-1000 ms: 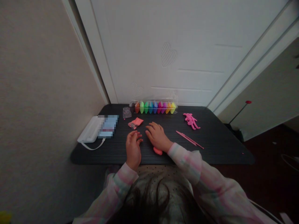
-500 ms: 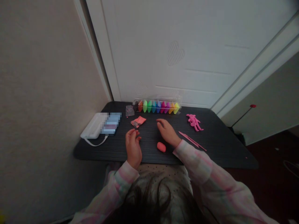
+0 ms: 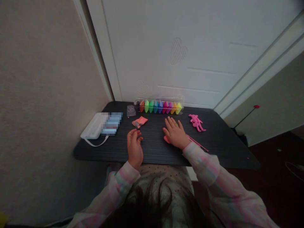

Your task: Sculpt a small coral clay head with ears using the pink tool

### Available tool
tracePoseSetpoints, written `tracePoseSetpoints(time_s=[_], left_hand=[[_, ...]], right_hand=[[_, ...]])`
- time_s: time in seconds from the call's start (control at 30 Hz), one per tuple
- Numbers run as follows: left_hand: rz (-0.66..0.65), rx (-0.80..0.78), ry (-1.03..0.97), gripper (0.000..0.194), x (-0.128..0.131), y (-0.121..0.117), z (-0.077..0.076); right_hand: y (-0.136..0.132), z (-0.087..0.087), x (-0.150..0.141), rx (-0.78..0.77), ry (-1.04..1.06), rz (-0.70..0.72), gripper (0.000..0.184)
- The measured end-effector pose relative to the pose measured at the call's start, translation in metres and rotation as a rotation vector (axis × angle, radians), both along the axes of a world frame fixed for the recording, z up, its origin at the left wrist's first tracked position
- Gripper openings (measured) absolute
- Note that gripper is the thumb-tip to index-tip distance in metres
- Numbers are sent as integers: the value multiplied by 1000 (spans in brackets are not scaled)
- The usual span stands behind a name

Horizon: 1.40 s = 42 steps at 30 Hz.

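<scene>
My right hand [image 3: 176,134] lies palm down with its fingers spread over a lump of coral modelling clay [image 3: 167,139]. Only the clay's left end shows; the rest is under the palm. Resting on its side near the front edge, my left hand [image 3: 135,148] is empty, its fingers loosely bent and apart. A crumpled coral wrapper [image 3: 139,122] lies just beyond it. Pink modelling tools [image 3: 198,144] stick out from beside my right wrist, partly covered by it. Farther right lies a pink clay figure [image 3: 196,123] with limbs.
Along the back of the dark table [image 3: 152,152] stands a clear pack of colourful clay pieces [image 3: 160,106]. A small clear container [image 3: 131,110] is at its left. On the left side are a white power bank [image 3: 94,126] with a cable and a blurred-out phone [image 3: 112,124].
My right hand has turned flat and come down over the coral clay, which was uncovered before and now sits slightly farther from the front edge. My left hand stays nearly still.
</scene>
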<state>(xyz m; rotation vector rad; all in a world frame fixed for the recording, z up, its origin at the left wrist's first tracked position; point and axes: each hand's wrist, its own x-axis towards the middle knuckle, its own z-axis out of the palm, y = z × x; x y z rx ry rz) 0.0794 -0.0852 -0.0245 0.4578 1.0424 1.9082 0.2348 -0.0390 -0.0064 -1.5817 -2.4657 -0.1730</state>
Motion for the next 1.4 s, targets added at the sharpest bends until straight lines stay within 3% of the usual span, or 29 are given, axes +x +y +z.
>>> tracePoseSetpoints(time_s=[0.07, 0.2, 0.27, 0.33, 0.47, 0.53, 0.6, 0.73, 0.8, 0.93, 1.0, 1.07, 1.17, 1.23, 1.3, 1.4], left_hand=[[4, 3, 10, 11, 0, 0, -1], [44, -1, 87, 13, -3, 1, -6], [73, -6, 127, 14, -5, 1, -9], [94, -1, 134, 14, -5, 2, -10], [104, 25, 87, 15, -3, 2, -9], [100, 29, 69, 14, -2, 2, -8], [106, 23, 71, 14, -3, 1, -8], [107, 3, 99, 14, -4, 1, -7], [108, 8, 93, 14, -4, 1, -7], [118, 18, 71, 14, -3, 1, -8], [114, 20, 77, 14, -3, 2, -9], [116, 22, 96, 15, -3, 2, -10], [117, 6, 140, 16, -4, 2, -10], [120, -8, 150, 15, -4, 2, -10], [126, -7, 138, 15, -4, 2, -9], [123, 2, 116, 14, -3, 2, -9]], right_hand=[[-5, 1, -5, -50, -7, 56, 49], [-44, 1, -37, -118, 10, 418, 54], [-55, 1, -47, -101, 25, 506, 53], [-48, 0, -44, -91, 27, 470, 51], [-10, -1, -21, -79, -5, 131, 48], [-6, -1, -17, -73, -12, 65, 48], [-19, 0, -24, -77, -8, 150, 49], [-54, 0, -44, -99, 10, 469, 48], [-48, 0, -43, -113, 8, 455, 47], [-7, 0, -21, -133, -45, 122, 43], [-1, 0, -17, -127, -54, 87, 43], [-13, 0, -23, -129, -12, 171, 45], [-44, 0, -41, -124, 7, 459, 47], [-47, 0, -44, -113, 7, 507, 46], [-32, 0, -37, -119, -1, 382, 45], [2, 1, -18, -138, -48, 51, 42]])
